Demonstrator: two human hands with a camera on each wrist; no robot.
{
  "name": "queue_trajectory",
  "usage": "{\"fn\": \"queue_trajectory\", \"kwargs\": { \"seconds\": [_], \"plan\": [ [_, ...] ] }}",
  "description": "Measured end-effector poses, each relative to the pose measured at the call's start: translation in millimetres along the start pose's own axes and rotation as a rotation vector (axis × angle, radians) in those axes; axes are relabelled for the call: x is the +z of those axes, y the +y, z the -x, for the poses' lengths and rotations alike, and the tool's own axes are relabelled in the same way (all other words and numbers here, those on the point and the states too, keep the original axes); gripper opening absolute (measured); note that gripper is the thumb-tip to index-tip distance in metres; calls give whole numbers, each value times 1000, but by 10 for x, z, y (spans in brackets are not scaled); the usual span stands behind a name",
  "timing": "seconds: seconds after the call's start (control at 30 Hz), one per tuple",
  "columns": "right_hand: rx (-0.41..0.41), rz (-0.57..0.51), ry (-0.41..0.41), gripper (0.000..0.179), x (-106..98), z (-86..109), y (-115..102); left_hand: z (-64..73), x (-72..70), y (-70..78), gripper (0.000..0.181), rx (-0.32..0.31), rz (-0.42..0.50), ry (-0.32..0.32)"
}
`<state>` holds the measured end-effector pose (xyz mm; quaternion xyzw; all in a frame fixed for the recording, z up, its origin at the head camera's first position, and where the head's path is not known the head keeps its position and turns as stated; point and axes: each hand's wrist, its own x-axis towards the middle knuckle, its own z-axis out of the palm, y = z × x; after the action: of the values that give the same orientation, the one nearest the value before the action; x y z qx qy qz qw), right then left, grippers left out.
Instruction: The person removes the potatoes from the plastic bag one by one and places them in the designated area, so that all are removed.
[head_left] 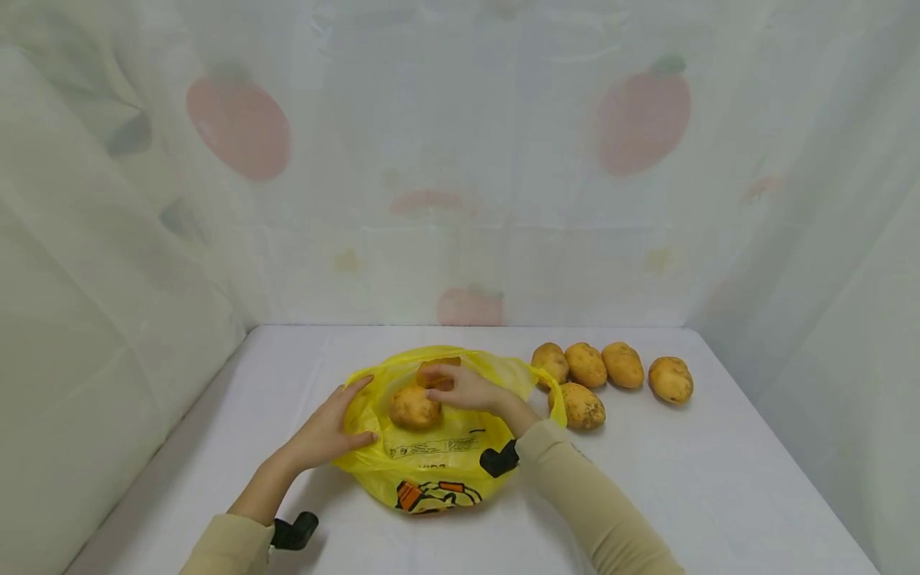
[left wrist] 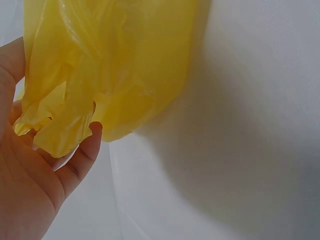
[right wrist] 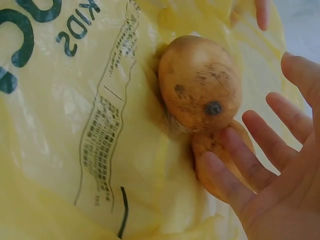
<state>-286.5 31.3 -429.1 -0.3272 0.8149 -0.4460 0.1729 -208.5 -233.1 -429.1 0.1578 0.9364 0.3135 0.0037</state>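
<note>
A yellow plastic bag (head_left: 431, 487) lies with its mouth spread wide, dark print and an orange-black drawing on it. Inside are a potato (head_left: 414, 408) with a dark spot and a second potato (head_left: 438, 370) touching it. My left hand (head_left: 332, 427) holds the bag's left rim; in the left wrist view its fingers (left wrist: 86, 152) curl round the crumpled yellow plastic. My right hand (head_left: 463, 389) reaches into the bag over the potatoes. The right wrist view shows this hand (right wrist: 280, 180) with fingers spread and nothing gripped, two fingertips overlapping the lower potato (right wrist: 220, 157).
Right of the bag, several potatoes (head_left: 585, 365) sit in a loose group, with one potato (head_left: 671, 379) apart at the far right. One potato (head_left: 580, 406) lies against the bag's handle (head_left: 557, 399). White curtains (head_left: 460, 160) with fruit prints surround the white table (head_left: 704, 495).
</note>
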Motion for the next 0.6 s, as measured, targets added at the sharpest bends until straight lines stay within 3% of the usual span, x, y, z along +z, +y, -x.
{"fn": "queue_trajectory", "kwargs": {
  "seconds": [0.2,0.6],
  "plan": [
    [-11,25,0,48,54,-13,12,7,0,23,85,-1,9,-3],
    [20,204,-17,59,137,-39,7,11,28,6,85,2,12,-2]
  ]
}}
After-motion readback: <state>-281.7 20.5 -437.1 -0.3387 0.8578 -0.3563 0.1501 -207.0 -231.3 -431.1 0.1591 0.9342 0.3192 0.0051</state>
